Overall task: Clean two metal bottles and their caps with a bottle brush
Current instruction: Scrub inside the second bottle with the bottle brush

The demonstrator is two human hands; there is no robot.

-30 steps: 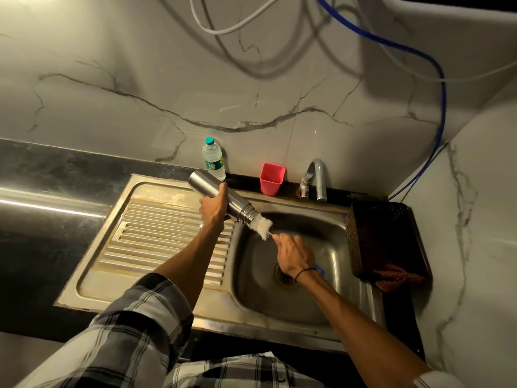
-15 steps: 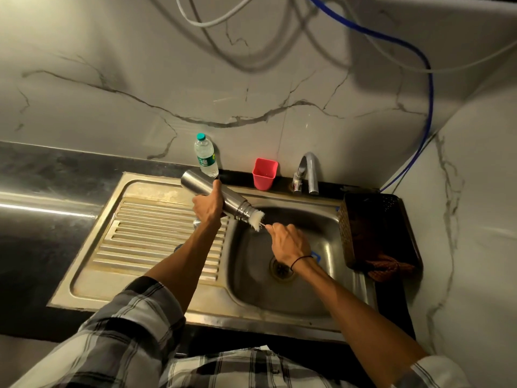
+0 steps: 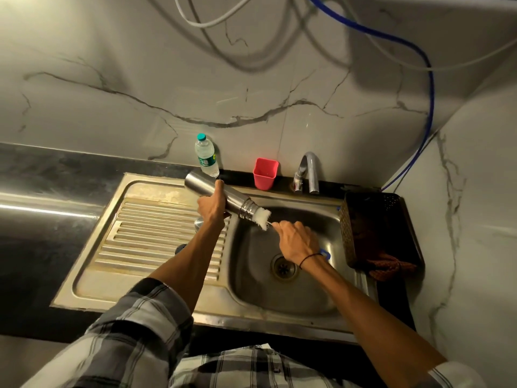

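The left hand (image 3: pixel 211 209) was wrapped around a metal bottle (image 3: pixel 223 199) and held it up over the sink (image 3: pixel 268 301), just above the edge between the bowl and the ribbed side. The bottle lay tilted, with its bottom toward the wall and its open mouth pointing down into the bowl. The white brush (image 3: pixel 262 217) stuck out of the mouth, partly inside. The right hand (image 3: pixel 299 242) was curled around the thin brush handle, just beside the bottle mouth and above the drain (image 3: pixel 284 268). A bit of blue handle (image 3: pixel 325 254) showed past the wrist. A second shiny metal thing (image 3: pixel 199 222) peeked out from under the left wrist on the ribbed side of the sink; it was too hidden to tell what it was. Behind the sink stood a plastic bottle (image 3: pixel 206 156), a red cup (image 3: pixel 265 173) and the tap (image 3: pixel 307 173). A dark basket (image 3: pixel 377 228) sat at the right edge of the sink, with an orange cloth (image 3: pixel 390 268) at its near end.
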